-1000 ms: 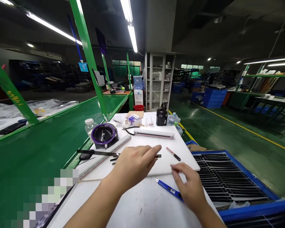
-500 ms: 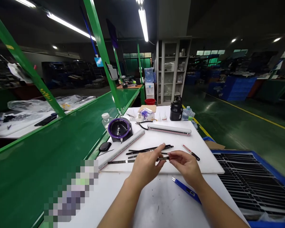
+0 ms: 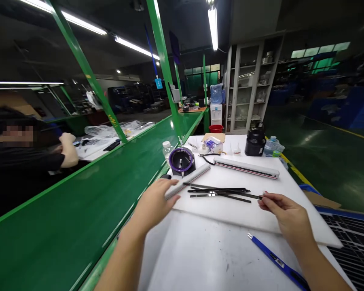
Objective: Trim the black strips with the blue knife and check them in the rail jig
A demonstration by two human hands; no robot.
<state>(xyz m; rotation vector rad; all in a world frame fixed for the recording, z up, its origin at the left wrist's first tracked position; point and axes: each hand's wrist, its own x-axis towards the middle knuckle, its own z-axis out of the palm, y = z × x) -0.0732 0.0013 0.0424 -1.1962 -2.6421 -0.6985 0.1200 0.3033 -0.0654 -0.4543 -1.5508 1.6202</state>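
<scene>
My right hand [image 3: 286, 214] pinches the end of a thin black strip [image 3: 255, 197] between thumb and fingertips. The strip runs left to a loose bunch of black strips [image 3: 218, 190] on the white foam sheet [image 3: 224, 214]. At the left, my left hand [image 3: 154, 204] is over the near end of a long white model train car [image 3: 197, 174], thumb and fingers spread on either side of it; whether they touch it I cannot tell. Another white model train car [image 3: 245, 168], with dark windows and a red line, lies farther back.
Blue tweezers [image 3: 273, 256] lie in front of the foam. A purple-rimmed round device [image 3: 181, 160], pliers [image 3: 210, 157], a small box [image 3: 213, 144] and a black jug [image 3: 255, 141] stand behind. A green partition [image 3: 79, 202] runs along the left, with a co-worker [image 3: 21, 169] beyond.
My hands have parted: the left moved to the near train car, the right drew away rightwards with a strip. The view has turned left, bringing a co-worker into sight.
</scene>
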